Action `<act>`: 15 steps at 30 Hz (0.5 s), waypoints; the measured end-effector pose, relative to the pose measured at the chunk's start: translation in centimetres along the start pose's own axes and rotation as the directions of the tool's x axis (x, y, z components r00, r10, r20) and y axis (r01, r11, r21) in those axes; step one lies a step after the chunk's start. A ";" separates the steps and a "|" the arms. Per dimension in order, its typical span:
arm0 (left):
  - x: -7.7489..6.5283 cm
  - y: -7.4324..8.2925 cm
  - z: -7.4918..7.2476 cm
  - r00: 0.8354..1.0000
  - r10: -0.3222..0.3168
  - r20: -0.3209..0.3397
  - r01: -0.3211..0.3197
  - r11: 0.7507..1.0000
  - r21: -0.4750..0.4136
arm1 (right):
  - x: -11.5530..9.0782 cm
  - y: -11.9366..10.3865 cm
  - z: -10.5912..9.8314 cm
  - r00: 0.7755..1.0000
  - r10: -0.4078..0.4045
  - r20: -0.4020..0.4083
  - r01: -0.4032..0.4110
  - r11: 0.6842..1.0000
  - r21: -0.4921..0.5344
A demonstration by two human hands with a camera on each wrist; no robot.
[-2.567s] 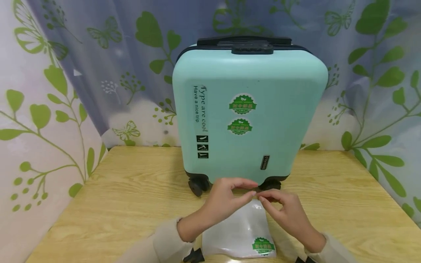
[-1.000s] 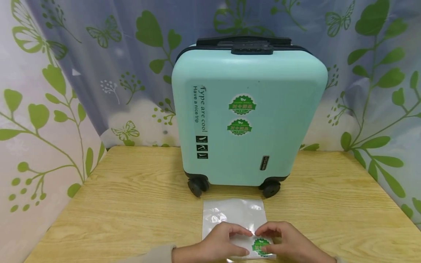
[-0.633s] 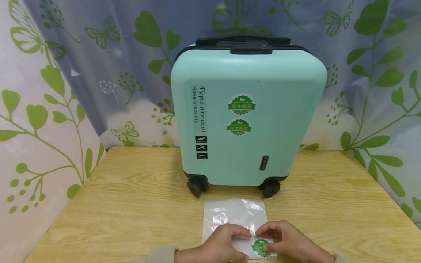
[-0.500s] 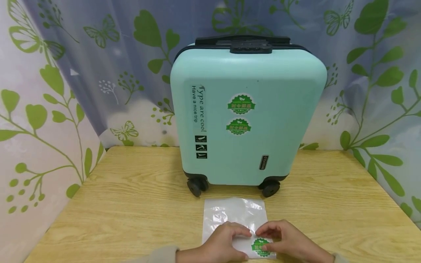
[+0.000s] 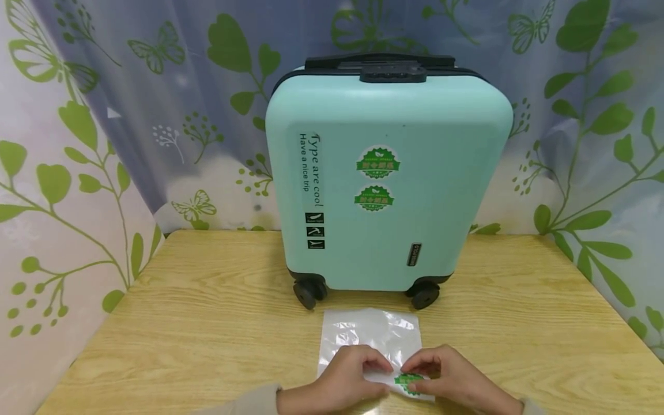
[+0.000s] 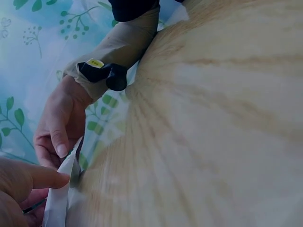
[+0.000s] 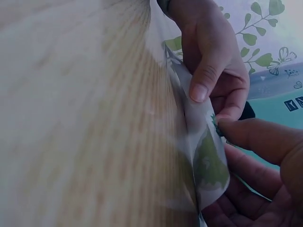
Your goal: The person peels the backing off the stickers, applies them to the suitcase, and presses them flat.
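Note:
A glossy white sticker sheet [image 5: 370, 331] lies on the table in front of the suitcase, its near edge bent upward. One round green sticker [image 5: 407, 380] is on the sheet's near right corner. My left hand [image 5: 349, 377] pinches the near part of the sheet, left of the sticker. At the sticker itself, my right hand [image 5: 456, 380] grips the corner, with the thumb over the green print. Both wrist views show the raised sheet [image 6: 57, 203] between thumbs and fingers. Whether the sticker's edge is loose I cannot tell.
A mint-green suitcase [image 5: 441, 173] stands upright on black wheels behind the sheet. Its front carries two green round stickers, an upper sticker [image 5: 378, 163] and a lower sticker [image 5: 374, 198], plus black lettering. Patterned curtains [image 5: 207, 115] hang around the wooden table [image 5: 218, 323].
Both hands have come down from near the sheet's far edge to its near right corner. In the last half second that near edge has bent upward, and the green sticker looks foreshortened.

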State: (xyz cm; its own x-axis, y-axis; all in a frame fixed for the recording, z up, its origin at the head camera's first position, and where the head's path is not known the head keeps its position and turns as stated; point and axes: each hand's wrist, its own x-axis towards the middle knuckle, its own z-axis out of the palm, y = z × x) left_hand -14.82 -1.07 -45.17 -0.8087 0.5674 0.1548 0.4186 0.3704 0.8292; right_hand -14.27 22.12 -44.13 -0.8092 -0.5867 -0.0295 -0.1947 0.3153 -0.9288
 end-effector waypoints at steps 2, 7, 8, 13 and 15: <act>0.1 -0.1 0.0 1.000 -0.017 -0.001 0.017 0.999 -0.048 | 0.0 -0.1 0.1 1.000 -0.002 -0.011 0.002 1.000 -0.011; 0.3 -0.1 -0.1 0.999 -0.032 -0.006 0.031 0.992 -0.121 | 0.1 -0.5 0.3 0.999 -0.003 -0.046 0.001 0.998 -0.060; 0.4 0.0 -0.1 0.999 -0.034 -0.006 0.033 0.991 -0.132 | 0.1 -0.6 0.4 0.999 0.000 -0.054 -0.004 0.998 -0.070; 0.6 0.3 -0.6 0.998 -0.057 -0.005 0.055 0.983 -0.174 | 0.2 -1.3 0.7 0.995 0.002 -0.098 -0.015 0.992 -0.129; 0.7 0.4 -0.8 0.998 -0.070 -0.009 0.067 0.982 -0.176 | 0.3 -1.7 0.8 0.992 -0.010 -0.127 -0.011 0.986 -0.166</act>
State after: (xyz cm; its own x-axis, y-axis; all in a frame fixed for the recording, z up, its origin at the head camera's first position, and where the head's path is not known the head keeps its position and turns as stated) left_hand -15.54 -1.08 -44.30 -0.8398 0.5333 0.1014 0.2841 0.2725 0.9193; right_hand -13.76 20.85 -42.88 -0.8710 -0.4906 0.0272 -0.2751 0.4410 -0.8543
